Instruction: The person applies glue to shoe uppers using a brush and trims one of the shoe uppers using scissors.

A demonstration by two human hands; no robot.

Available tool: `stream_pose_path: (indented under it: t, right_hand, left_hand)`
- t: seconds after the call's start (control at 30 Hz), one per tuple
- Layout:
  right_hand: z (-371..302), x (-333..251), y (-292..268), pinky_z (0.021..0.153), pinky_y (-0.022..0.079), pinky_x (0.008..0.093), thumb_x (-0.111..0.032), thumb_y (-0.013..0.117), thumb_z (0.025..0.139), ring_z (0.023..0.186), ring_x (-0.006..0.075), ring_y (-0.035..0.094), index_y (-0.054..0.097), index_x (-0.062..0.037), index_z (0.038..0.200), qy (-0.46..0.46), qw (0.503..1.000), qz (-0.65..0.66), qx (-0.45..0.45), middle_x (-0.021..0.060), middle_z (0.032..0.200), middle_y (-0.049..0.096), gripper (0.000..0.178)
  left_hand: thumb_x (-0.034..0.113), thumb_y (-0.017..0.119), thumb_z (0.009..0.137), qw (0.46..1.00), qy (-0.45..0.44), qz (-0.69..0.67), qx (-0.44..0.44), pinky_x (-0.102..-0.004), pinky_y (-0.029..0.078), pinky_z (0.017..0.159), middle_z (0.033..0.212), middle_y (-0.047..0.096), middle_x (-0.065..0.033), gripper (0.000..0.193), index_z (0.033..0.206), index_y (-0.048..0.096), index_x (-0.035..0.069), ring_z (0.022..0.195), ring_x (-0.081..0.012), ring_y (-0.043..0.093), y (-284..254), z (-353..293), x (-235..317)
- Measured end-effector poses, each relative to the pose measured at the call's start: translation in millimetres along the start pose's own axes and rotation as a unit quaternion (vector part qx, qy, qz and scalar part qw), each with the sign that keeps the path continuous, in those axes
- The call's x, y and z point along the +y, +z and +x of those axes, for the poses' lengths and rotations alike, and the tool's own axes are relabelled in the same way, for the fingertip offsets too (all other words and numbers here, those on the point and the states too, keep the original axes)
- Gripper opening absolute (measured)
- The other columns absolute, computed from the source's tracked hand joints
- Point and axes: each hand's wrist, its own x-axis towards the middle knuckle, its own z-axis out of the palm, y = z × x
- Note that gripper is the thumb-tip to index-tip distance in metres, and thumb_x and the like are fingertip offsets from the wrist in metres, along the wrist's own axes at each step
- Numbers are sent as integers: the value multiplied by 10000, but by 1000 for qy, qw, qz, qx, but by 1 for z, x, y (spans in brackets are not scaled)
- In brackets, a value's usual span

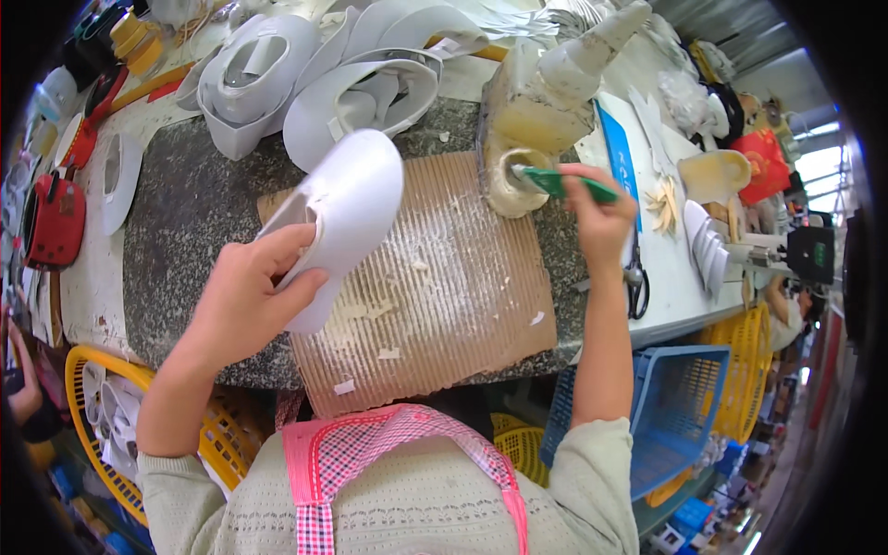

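My left hand [250,296] grips a white shoe upper [359,199] at its opening edge, thumb below and fingers above. The upper hangs tilted over the left part of a ribbed cardboard sheet [435,296]. My right hand [601,213] is closed round the green handle of a brush [587,190]. The brush's tip reaches into the round mouth of a crusted, yellowish glue container [532,120], so its bristles are mostly hidden. Beyond my left hand several more white uppers [254,79] lie piled together.
Under the cardboard lies a dark speckled slab [185,213]. Scissors [636,277] and a blue strip [615,139] lie right of the glue container. A red box-like object [55,219] stands far left. Below the table are a yellow basket [92,361] and a blue crate [680,416].
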Motion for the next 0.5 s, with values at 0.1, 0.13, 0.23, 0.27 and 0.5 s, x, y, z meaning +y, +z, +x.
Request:
stream_pose_path:
  t: [0.1,0.13,0.23,0.27,0.5]
  right_hand:
    - [-4,-7,-10,498,398,187,-31,628,787,572,69,511,656,-18,888,3,999,35,-21,38,755,619,106]
    - [-10,1,-16,495,405,191,-45,628,791,570,75,517,656,-14,883,30,996,18,-87,45,758,621,101]
    - [-17,14,-44,446,396,197,-84,620,803,555,91,528,643,11,862,86,986,92,108,76,774,630,115]
    - [-23,11,-44,431,392,197,-96,620,805,552,95,533,638,19,858,89,988,74,106,87,777,633,128]
    - [-37,-67,78,488,414,205,-57,640,777,560,106,547,644,9,875,35,966,244,-82,82,734,622,119]
  left_hand:
    - [153,579,802,993,-53,-105,17,-261,432,610,729,568,-75,266,1025,532,15,684,-128,546,24,1,-28]
    - [179,558,833,983,-97,-141,-61,-245,433,634,811,584,-69,324,1121,515,36,776,-97,546,23,7,-34]
    - [381,439,903,929,-178,-323,-38,-297,441,744,1087,548,-116,512,1309,364,79,992,-153,512,31,10,-16]
    - [381,439,903,928,-185,-321,-27,-297,441,744,1087,548,-116,512,1309,364,79,992,-153,512,30,11,-18]
    - [856,19,629,889,-176,-391,-162,-451,360,862,1331,388,-128,1046,1416,8,168,1180,-258,398,34,15,-21]
